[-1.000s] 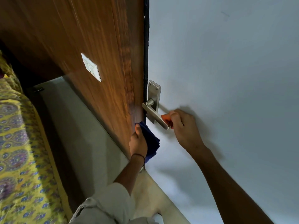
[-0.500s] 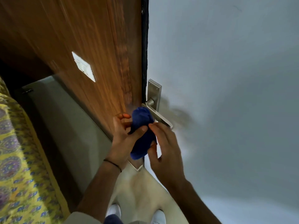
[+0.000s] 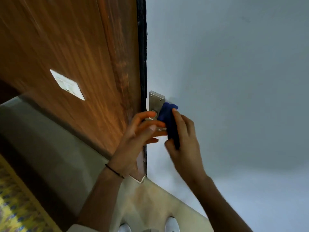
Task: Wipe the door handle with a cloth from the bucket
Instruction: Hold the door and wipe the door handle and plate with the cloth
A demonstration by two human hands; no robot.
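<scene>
A: Two hands are seen at the door handle. The blue cloth is clasped in the right hand and pressed on the lever; the left hand is open, fingers spread, nothing held.

B: What could be spoiled?

A: The lever could be pushed down by the rubbing, or the bunched cloth could be dropped. Half a second ago the cloth was held by both hands, nearer and left of the plate.
</scene>
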